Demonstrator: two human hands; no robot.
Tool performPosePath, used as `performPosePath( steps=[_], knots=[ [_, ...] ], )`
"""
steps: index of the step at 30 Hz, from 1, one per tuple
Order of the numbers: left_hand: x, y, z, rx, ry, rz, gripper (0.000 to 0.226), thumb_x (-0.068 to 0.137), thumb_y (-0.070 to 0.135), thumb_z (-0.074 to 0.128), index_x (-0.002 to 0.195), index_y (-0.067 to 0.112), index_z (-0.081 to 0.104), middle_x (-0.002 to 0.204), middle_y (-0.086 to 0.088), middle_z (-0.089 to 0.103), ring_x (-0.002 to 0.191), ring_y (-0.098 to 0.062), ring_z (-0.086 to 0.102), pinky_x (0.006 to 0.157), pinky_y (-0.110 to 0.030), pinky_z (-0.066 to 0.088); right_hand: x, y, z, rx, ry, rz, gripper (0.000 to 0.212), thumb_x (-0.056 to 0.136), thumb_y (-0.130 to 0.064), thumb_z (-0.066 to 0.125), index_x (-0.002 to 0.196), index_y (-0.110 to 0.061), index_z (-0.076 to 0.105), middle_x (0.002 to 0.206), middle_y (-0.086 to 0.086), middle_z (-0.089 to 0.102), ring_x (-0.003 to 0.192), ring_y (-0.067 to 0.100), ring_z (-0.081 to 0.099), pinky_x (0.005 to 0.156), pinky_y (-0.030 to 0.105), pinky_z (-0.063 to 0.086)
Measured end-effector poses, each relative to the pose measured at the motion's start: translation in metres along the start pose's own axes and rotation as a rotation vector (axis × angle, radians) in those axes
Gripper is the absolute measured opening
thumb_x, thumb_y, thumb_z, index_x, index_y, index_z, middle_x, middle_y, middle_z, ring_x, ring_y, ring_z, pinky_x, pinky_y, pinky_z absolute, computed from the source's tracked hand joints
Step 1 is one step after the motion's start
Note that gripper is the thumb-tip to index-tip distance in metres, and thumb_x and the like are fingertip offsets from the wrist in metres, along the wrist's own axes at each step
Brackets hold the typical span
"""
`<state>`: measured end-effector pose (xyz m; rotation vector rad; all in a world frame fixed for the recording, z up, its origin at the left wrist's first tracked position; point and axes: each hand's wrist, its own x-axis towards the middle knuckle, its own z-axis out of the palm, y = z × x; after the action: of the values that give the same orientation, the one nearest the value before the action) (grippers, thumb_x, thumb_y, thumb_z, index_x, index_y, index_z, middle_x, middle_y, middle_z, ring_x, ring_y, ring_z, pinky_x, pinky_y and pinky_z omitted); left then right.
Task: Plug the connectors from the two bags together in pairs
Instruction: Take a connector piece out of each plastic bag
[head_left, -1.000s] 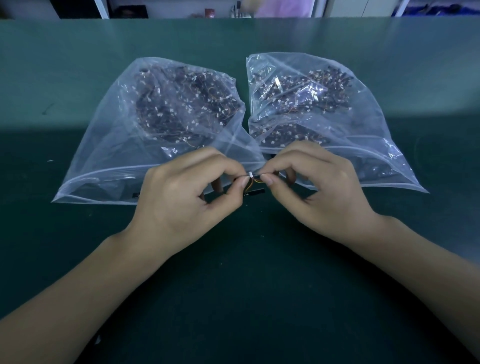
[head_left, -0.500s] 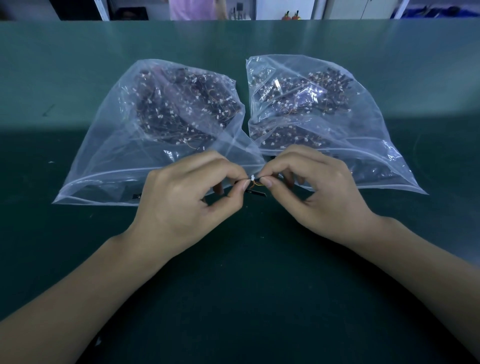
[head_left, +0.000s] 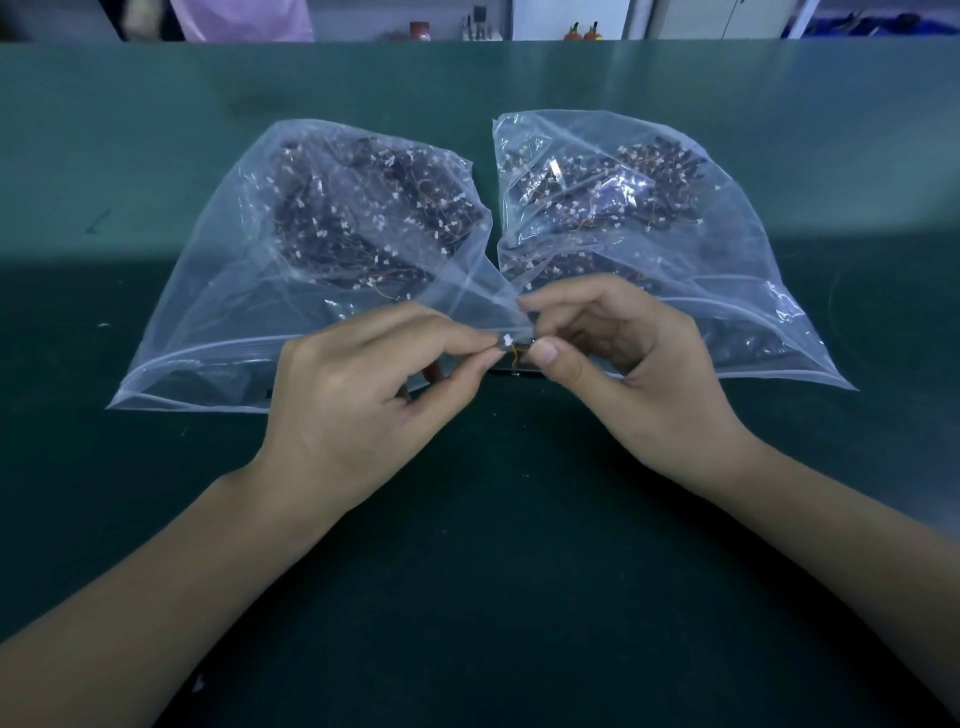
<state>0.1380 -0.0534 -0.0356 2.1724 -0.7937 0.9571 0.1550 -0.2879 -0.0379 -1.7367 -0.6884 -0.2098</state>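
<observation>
Two clear plastic bags lie side by side on the green table, the left bag (head_left: 311, 260) and the right bag (head_left: 649, 218), each full of small wired connectors with white plugs. In front of the gap between them my left hand (head_left: 358, 395) pinches a small white connector (head_left: 505, 341) between thumb and forefinger. My right hand (head_left: 628, 364) pinches the other end, a dark piece joined by thin orange wire (head_left: 514, 356). The two hands' fingertips nearly touch. Whether the two connectors are joined is hidden by my fingers.
The green table mat (head_left: 493, 545) stretches wide in front of the bags and to both sides. A dark flat strip (head_left: 514, 373) lies on the mat just under my fingertips. Beyond the far table edge stand shelves and small items.
Both hands stayed at the same spot between the bags. My right hand's fingers opened out a little and its thumb now faces up; the white connector sits more in view.
</observation>
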Motion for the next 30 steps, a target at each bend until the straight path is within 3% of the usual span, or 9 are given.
performPosePath(
  steps=[5,10,13,17,21,26,30],
  knots=[
    [0.0023,0.0025,-0.0007,-0.013,0.031,0.068,0.009,0.1,0.012,0.079,0.097,0.005,0.084,0.096,-0.002,0.081,0.083,-0.015,0.077,0.068,-0.033,0.06,0.0011,-0.0033,0.0029,0.178,-0.039,0.079,0.047,0.089,-0.016,0.082,0.131,-0.006,0.061,0.104,0.007,0.078,0.096,0.031,0.077,0.094,0.057,0.059],
    [0.0021,0.0013,0.0007,-0.039,-0.001,0.091,0.01,0.1,0.01,0.078,0.095,0.004,0.084,0.103,-0.002,0.08,0.092,-0.015,0.078,0.071,-0.036,0.062,0.0016,-0.0008,0.0049,0.23,-0.048,0.179,0.048,0.087,-0.005,0.083,0.129,-0.011,0.061,0.101,0.015,0.077,0.093,0.033,0.077,0.091,0.044,0.062],
    [0.0021,-0.0001,0.001,-0.02,0.004,0.081,0.01,0.1,0.007,0.077,0.094,0.004,0.084,0.102,-0.003,0.08,0.087,-0.02,0.078,0.068,-0.039,0.062,0.0014,-0.0005,0.0042,0.23,-0.06,0.221,0.048,0.088,-0.002,0.082,0.13,-0.014,0.061,0.098,0.026,0.073,0.093,0.034,0.076,0.091,0.045,0.061],
    [0.0034,0.0019,-0.0005,-0.007,0.026,0.072,0.011,0.1,0.006,0.075,0.093,0.004,0.083,0.098,-0.004,0.079,0.079,-0.018,0.074,0.065,-0.032,0.059,0.0005,0.0009,0.0041,0.126,-0.106,0.201,0.051,0.089,0.0,0.082,0.132,-0.015,0.06,0.093,0.014,0.074,0.085,0.035,0.071,0.085,0.054,0.056],
    [0.0027,0.0025,-0.0011,-0.021,-0.005,0.088,0.009,0.099,0.004,0.076,0.093,0.004,0.083,0.099,-0.005,0.078,0.079,-0.017,0.073,0.064,-0.034,0.059,-0.0003,0.0022,0.0043,0.043,-0.073,0.179,0.053,0.083,-0.015,0.09,0.129,-0.019,0.064,0.097,0.004,0.074,0.078,0.023,0.068,0.07,0.041,0.054],
    [0.0024,0.0015,-0.0002,-0.029,-0.026,0.078,0.01,0.099,0.004,0.075,0.092,0.005,0.082,0.099,-0.003,0.077,0.074,-0.015,0.07,0.062,-0.029,0.056,-0.0004,0.0011,-0.002,-0.109,0.01,-0.021,0.021,0.091,-0.026,0.082,0.109,-0.017,0.076,0.092,-0.004,0.073,0.073,0.023,0.065,0.065,0.024,0.047],
    [0.0012,-0.0004,0.0006,-0.051,-0.052,0.082,0.007,0.099,0.007,0.076,0.096,0.006,0.083,0.101,0.0,0.077,0.076,-0.014,0.071,0.063,-0.03,0.058,0.0006,0.0032,-0.003,-0.18,-0.004,-0.058,0.012,0.095,-0.021,0.077,0.098,-0.01,0.078,0.088,-0.004,0.072,0.074,0.022,0.065,0.065,0.034,0.051]
  ],
)
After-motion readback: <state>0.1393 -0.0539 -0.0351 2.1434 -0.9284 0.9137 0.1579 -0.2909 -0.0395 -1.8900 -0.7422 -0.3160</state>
